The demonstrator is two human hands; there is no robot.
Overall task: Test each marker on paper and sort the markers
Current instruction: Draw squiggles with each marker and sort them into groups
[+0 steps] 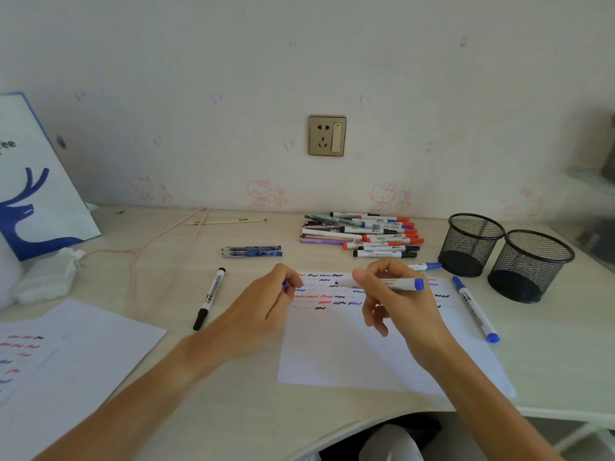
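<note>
A white test paper point(349, 354) with red, blue and black squiggles lies in front of me. My right hand point(392, 301) grips a white marker with a blue end point(404, 284), held level above the paper. My left hand point(266, 301) pinches a small blue piece, apparently its cap point(284, 285), just left of the marker. A pile of several markers point(362, 236) lies at the back. A black-capped marker point(211, 297) lies left of the paper, a blue-capped one point(475, 309) right of it, another blue one point(426, 266) by the cups.
Two black mesh pen cups point(471, 244) point(529, 266) stand at the right. Two blue pens point(252, 251) lie mid-desk. More scribbled sheets point(66, 347) sit at the left, with a white cloth pouch point(50, 277) and a paper bag point(36, 191). The desk's front edge curves near me.
</note>
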